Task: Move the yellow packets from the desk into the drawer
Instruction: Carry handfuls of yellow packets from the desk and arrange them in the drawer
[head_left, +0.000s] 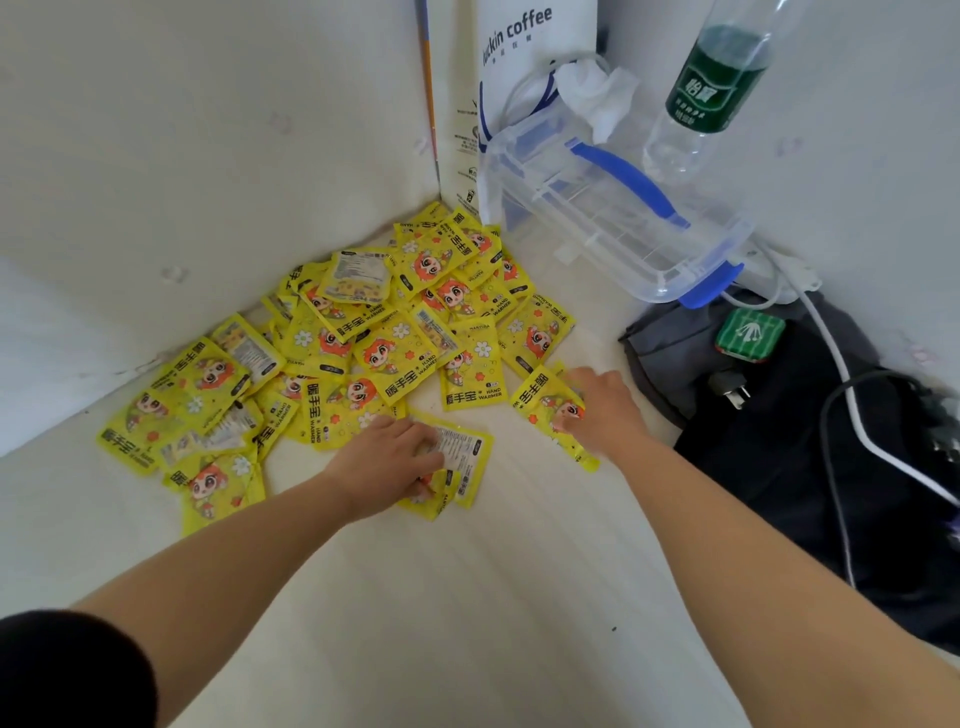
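- Left hand (384, 462), centre frame, pinches a small stack of yellow printed foil packets (462, 462).
- Right hand (605, 410) grips a lone yellow packet (540, 402), right of centre.

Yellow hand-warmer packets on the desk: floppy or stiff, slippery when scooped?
The yellow glossy hand-warmer packets look flat and thin, so probably light and floppy. Their shiny film and loose overlapping pile suggest they slide over each other; the few in the left hand sit fanned.

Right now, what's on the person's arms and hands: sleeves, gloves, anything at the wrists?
The left hand and right hand are bare: no gloves, rings or watch visible. A black sleeve ends near the left elbow; the right forearm shows no sleeve.
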